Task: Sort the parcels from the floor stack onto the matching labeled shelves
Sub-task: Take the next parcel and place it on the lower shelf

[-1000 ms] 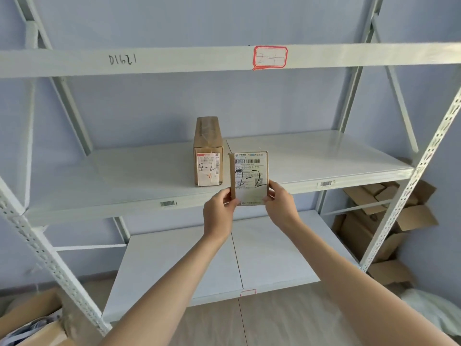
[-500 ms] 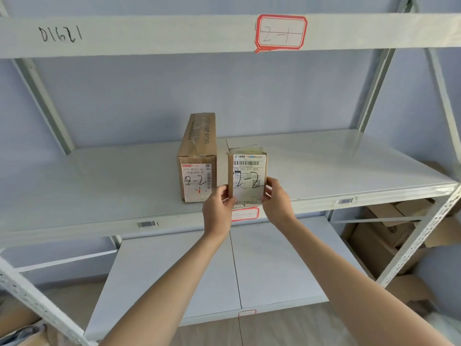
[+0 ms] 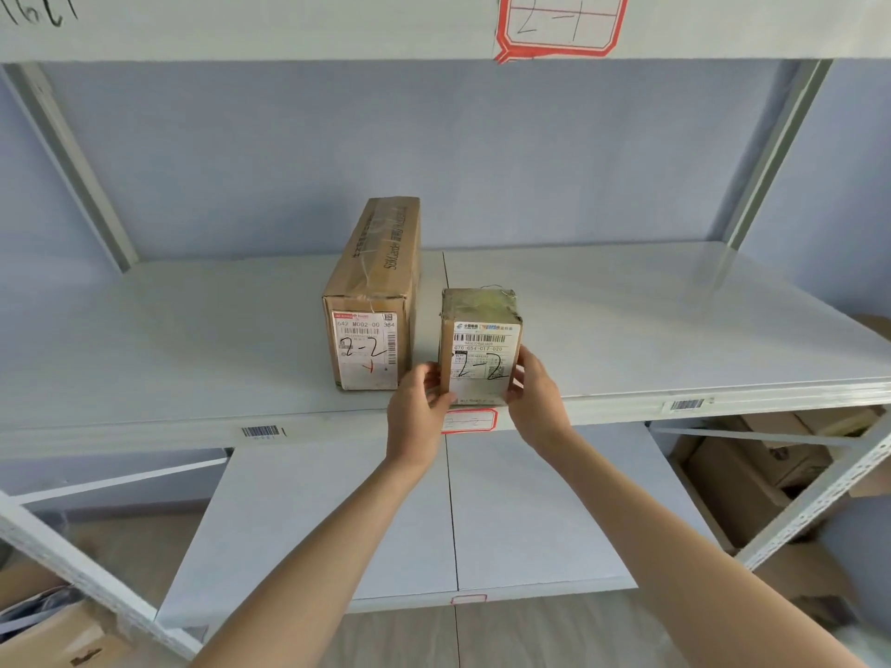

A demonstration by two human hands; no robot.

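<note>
A small brown parcel (image 3: 479, 349) with "2-2" handwritten on its white label stands upright at the front edge of the middle shelf (image 3: 675, 330). My left hand (image 3: 417, 407) grips its left side and my right hand (image 3: 535, 397) its right side. Just left of it stands a taller, longer brown parcel (image 3: 373, 301), also marked "2-2". A red-bordered "2-2" label (image 3: 470, 420) sits on the shelf's front lip below the small parcel, partly hidden by my hands. The beam above carries a red-bordered "2-1" label (image 3: 561, 21).
A lower white shelf (image 3: 337, 523) sits beneath, with a small red label (image 3: 468, 599) on its lip. Cardboard boxes (image 3: 752, 470) are piled behind the rack at the right. More cardboard (image 3: 58, 638) lies on the floor at the bottom left. Slanted rack uprights (image 3: 82, 571) cross both lower corners.
My view has moved closer to the rack. Both hands have carried the small parcel forward onto the middle shelf beside the taller parcel, above the "2-2" label.
</note>
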